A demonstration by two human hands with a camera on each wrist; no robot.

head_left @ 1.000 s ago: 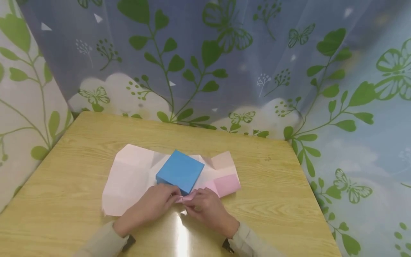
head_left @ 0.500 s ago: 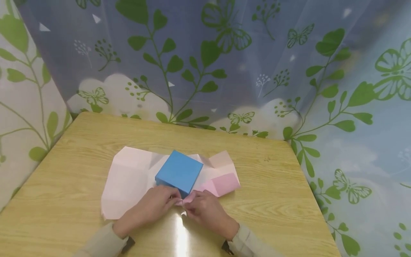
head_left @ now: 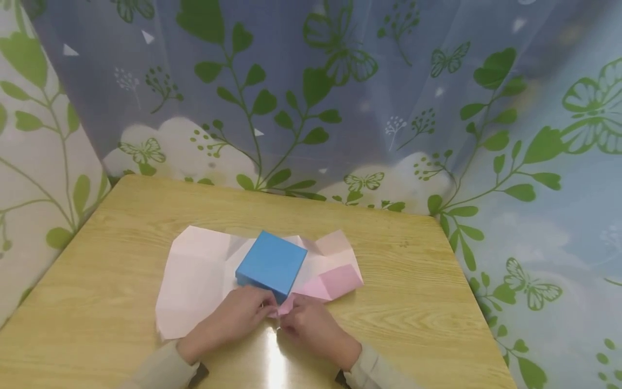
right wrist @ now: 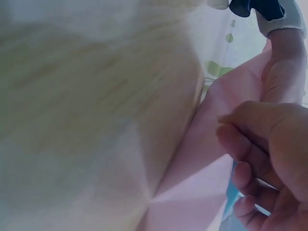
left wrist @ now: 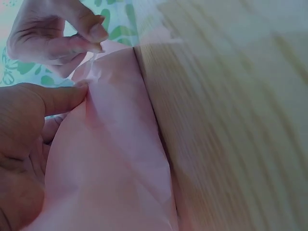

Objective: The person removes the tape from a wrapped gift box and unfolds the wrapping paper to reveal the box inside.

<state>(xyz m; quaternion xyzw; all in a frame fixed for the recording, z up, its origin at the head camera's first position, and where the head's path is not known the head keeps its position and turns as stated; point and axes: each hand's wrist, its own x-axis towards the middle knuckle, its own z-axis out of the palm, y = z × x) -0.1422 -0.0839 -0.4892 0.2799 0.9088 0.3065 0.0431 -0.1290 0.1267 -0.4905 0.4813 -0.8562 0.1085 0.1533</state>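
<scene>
A blue square box (head_left: 272, 265) rests on a creased sheet of pink wrapping paper (head_left: 194, 281), whose inner side is paler. At the box's near corner, my left hand (head_left: 240, 313) pinches the raised paper edge; the left wrist view shows its thumb on the pink side (left wrist: 125, 125), with fingers partly hidden behind. My right hand (head_left: 311, 327) is just beside it, thumb and forefinger together. Between those fingertips and the paper, a thin whitish see-through strip (left wrist: 93, 65) shows, resembling clear tape. In the right wrist view, my right hand (right wrist: 269, 154) hides what it pinches.
The wooden table (head_left: 398, 292) extends around the paper on all sides. A folded pink flap (head_left: 340, 281) lies to the right of the box. Behind the table hangs a leaf-patterned curtain (head_left: 291, 108), with more patterned cloth at both sides.
My right hand has shifted slightly toward me, and more of the pink flap shows between it and the box. My left hand keeps its pinch on the paper. The head view has tilted slightly.
</scene>
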